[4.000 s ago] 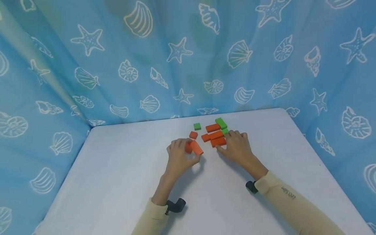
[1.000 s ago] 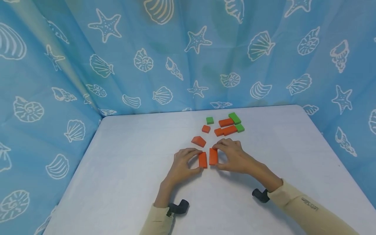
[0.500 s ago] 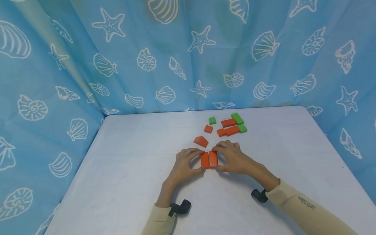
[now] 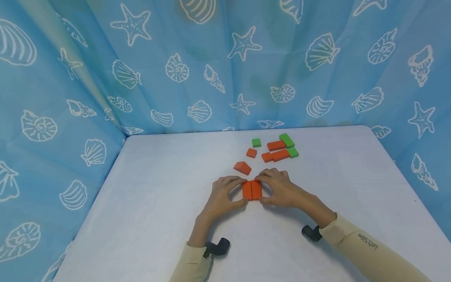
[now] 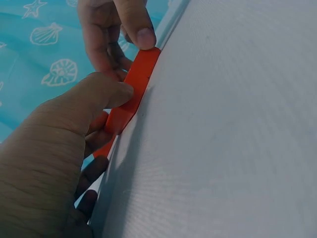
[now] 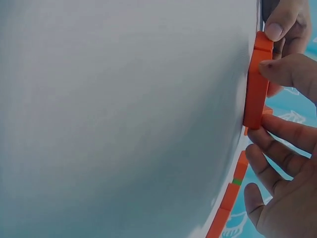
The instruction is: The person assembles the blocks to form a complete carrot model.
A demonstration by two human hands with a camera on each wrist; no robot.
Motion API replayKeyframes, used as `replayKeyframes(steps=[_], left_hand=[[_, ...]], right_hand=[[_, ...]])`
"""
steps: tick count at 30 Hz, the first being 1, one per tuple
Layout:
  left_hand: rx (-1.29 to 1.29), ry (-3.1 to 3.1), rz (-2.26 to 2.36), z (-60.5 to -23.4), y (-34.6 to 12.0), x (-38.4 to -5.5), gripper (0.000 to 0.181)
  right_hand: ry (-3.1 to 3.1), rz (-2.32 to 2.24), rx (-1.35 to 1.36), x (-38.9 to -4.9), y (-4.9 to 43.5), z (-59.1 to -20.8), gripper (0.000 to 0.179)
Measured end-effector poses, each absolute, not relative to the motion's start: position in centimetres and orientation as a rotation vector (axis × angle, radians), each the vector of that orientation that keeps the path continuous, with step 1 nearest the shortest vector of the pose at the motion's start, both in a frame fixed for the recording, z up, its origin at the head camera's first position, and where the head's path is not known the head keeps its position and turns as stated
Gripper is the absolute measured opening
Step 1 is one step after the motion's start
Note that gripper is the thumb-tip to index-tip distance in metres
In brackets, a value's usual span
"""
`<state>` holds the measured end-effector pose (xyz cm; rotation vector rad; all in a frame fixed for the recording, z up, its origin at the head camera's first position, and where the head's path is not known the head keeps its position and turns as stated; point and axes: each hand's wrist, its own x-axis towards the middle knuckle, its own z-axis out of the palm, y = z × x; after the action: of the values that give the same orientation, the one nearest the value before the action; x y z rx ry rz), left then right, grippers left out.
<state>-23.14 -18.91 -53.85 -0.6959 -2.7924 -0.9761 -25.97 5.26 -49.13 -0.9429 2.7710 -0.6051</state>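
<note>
Two orange-red rectangular blocks lie side by side on the white table, their long sides touching. My left hand (image 4: pixel 222 196) pinches the left block (image 4: pixel 247 190) between thumb and fingers at its near and far ends. The right block (image 4: pixel 257 190) is held the same way by my right hand (image 4: pixel 280 188). In the left wrist view, my left thumb presses the orange block (image 5: pixel 141 74) near the tabletop. From the right wrist view, my right thumb rests on the orange block (image 6: pixel 256 89), with the other hand's fingers beyond it.
Just behind the hands sits an orange wedge-shaped block (image 4: pixel 242 168). Farther back are a small orange block (image 4: pixel 251 152), a small green block (image 4: pixel 256 142) and a cluster of orange (image 4: pixel 276 145) and green blocks (image 4: pixel 287 140). A blue shell-print curtain (image 4: pixel 218 66) borders the white table (image 4: pixel 158 196).
Four seconds ago my left hand held orange blocks in the air and my right reached into the cluster. Since a second ago, the two held blocks have closed their gap and now touch.
</note>
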Motion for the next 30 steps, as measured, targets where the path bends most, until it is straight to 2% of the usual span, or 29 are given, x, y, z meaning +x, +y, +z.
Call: replayKeyframes(steps=[6,12,16,30], left_hand=[[-0.699,-2.778,-0.994,-53.6,-18.9,-23.3,0.054],[-0.678,-2.758,-1.066,-53.4,-19.0,-23.2,0.044],[-0.681,-2.759,-1.090,-53.5,-19.1,-23.3,0.044],[-0.718,-2.733,-1.091,-53.8,-18.7,-23.1,0.042]], right_hand=[[2.814,-0.627,-0.824,-26.5,5.7,-48.7,0.067],[3.036,-0.672,-0.594,-28.6,7.0,-48.5,0.057],[3.139,-0.626,-0.474,-30.3,8.2,-48.5,0.059],[3.148,-0.470,-0.347,-34.0,9.7,-48.9,0.066]])
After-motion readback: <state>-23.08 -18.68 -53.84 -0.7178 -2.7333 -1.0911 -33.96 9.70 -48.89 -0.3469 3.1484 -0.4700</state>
